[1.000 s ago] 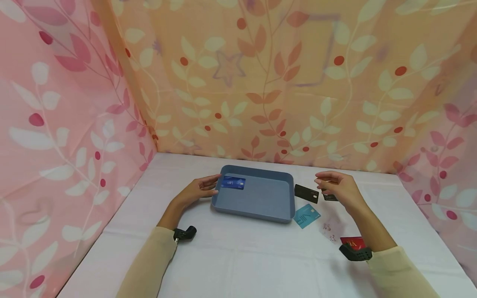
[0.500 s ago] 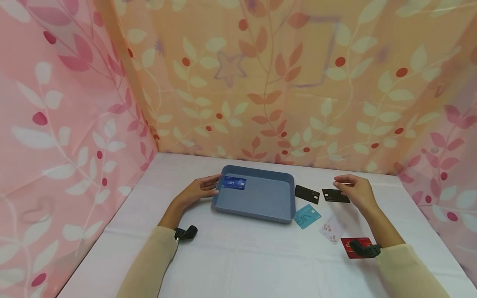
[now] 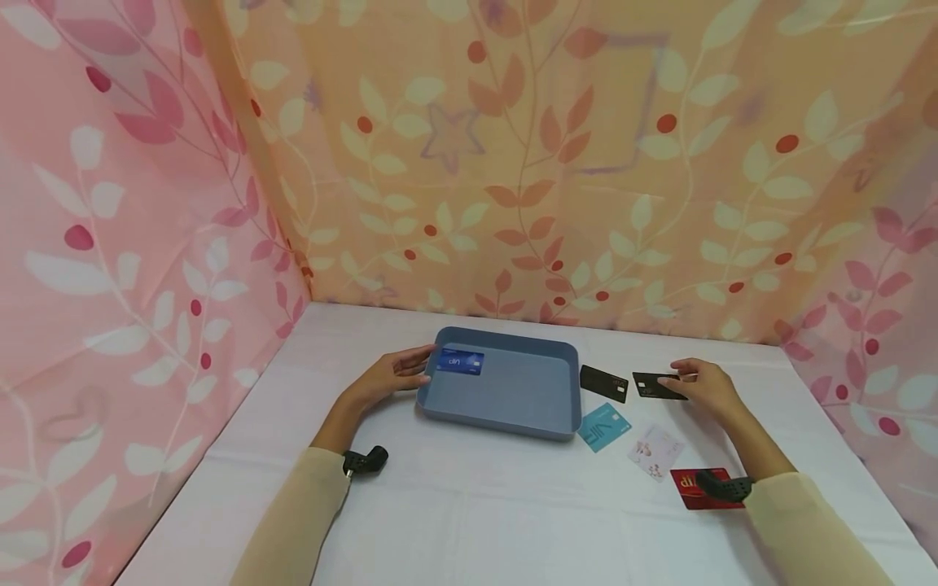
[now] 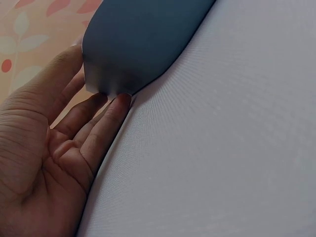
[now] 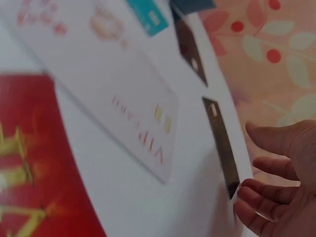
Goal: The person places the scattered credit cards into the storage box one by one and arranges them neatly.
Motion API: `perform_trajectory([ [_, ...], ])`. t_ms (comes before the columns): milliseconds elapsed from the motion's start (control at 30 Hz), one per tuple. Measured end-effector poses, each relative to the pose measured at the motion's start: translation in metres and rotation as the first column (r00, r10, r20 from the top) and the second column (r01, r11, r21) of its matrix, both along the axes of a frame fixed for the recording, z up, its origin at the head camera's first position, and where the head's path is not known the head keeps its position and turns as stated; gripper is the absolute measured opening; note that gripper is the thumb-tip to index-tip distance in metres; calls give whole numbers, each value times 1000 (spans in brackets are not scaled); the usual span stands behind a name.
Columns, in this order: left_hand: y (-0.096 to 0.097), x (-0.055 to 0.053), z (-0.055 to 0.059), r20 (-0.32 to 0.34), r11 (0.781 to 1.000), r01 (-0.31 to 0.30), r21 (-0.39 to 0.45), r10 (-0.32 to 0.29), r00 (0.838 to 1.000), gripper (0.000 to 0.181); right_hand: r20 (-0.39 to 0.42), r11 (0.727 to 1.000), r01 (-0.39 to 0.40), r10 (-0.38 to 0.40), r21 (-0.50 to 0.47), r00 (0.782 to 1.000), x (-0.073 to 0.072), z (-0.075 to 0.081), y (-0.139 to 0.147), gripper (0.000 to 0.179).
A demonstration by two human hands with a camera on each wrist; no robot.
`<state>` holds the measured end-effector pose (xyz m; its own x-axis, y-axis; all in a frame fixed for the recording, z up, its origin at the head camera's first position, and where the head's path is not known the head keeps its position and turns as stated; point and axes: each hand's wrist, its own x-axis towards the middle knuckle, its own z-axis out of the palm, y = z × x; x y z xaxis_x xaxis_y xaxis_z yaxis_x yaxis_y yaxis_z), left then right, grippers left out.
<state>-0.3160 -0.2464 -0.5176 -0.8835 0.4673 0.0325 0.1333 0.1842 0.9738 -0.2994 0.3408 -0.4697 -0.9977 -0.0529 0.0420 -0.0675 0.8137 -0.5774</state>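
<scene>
My left hand touches the left end of a blue-grey tray with its fingertips. In the left wrist view, thumb and fingers lie against the tray's end wall. A dark blue VIP card lies inside the tray at its far left corner. My right hand is over the right end of a black card, fingertips at or just above it. In the right wrist view its thumb and fingers are spread apart, beside that black card; whether they touch it I cannot tell.
Right of the tray lie another black card, a teal card against the tray's corner, and a white card with pink flowers. A red card lies partly under the right wrist camera. Patterned cloth walls border the white table.
My right hand has moved right from above the gap between the black cards, then lowered to the right black card, which is now uncovered on its left. The left hand stays at the tray.
</scene>
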Motion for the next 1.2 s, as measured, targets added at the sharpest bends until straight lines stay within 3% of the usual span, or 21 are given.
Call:
perform_trajectory([
  [367, -1, 0, -1, 7, 1000, 2, 24, -2, 1000, 68, 39, 988, -121, 118, 100, 992, -8, -3, 8, 65],
  [733, 0, 0, -1, -2, 1000, -1, 11, 1, 1000, 68, 26, 984, -129, 127, 124, 992, -13, -8, 10, 39],
  [1033, 0, 0, -2, -15, 1000, 5, 19, -4, 1000, 69, 76, 989, -101, 93, 105, 993, -11, -2, 8, 57],
  [1200, 0, 0, -1, -2, 1000, 1, 22, -1, 1000, 69, 64, 984, -125, 117, 128, 991, -10, -3, 8, 36],
])
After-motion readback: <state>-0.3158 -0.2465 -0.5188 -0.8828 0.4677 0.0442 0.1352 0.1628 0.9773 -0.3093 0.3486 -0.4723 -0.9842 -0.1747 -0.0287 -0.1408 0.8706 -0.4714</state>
